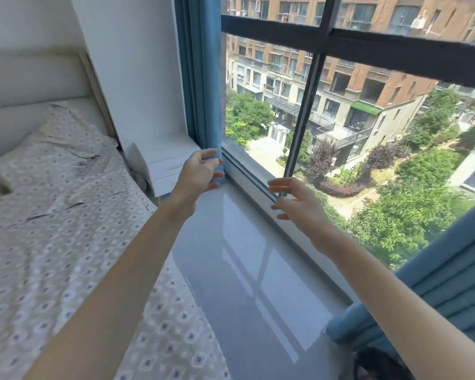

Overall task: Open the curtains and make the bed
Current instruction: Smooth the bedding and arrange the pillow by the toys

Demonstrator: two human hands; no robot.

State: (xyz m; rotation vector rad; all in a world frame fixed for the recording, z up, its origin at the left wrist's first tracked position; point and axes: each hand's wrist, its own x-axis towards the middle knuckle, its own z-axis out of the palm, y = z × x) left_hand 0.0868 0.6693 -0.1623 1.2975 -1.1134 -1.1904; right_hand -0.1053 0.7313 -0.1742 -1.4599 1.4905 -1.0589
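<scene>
— What are the hands doing?
— The left hand (pixel 200 171) curls its fingers round the bottom edge of the left blue curtain (pixel 203 78), grasping it. The right hand (pixel 299 204) hovers released, fingers spread, holding nothing, above the window sill (pixel 244 256).
— How does that curtain lie?
— Bunched into upright folds, its long axis vertical, at the window's (pixel 368 119) left side, beside the white wall panel. A second blue curtain (pixel 450 283) is gathered at the lower right.
— And the bed?
— The bed (pixel 52 215) lies left of the sill, its patterned cover wrinkled, its pillow (pixel 74 130) towards the padded headboard. A white nightstand (pixel 165 160) stands between bed and curtain.
— Any writing?
— None readable.
</scene>
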